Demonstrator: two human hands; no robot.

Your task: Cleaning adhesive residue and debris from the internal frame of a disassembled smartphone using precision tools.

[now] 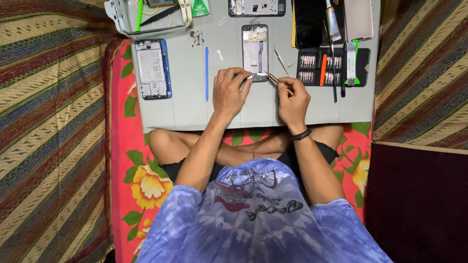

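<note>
Overhead view of a seated person at work on an opened phone. The right hand (293, 100) has its grip closed on a thin copper-coloured tool (279, 83), held like a pen; the tool slants up and to the left, and its tip meets the near right corner of the opened phone frame (255, 52). The left hand (229, 91) lies just left of that same near edge, its fingers curled and pinched narrowly at the frame's near left corner, where a small pale piece shows; whether it is gripped cannot be told. The frame thus lies just far of both grips, upright between them on the grey table (185, 104).

Outward from the hands: a blue pry stick (206, 73) lies lengthwise left of the left hand, and farther left rests a second phone body with a blue rim (152, 69). Right of the frame lie pale tweezers (281, 60), then a black bit case (321, 68) with rows of screwdriver bits. At the far edge stand a white tray (127, 22) with loose tools, another opened frame (257, 7), a dark screen panel (309, 23) and a pale back cover (359, 19). The table rests over crossed legs on a red flowered cloth (131, 170).
</note>
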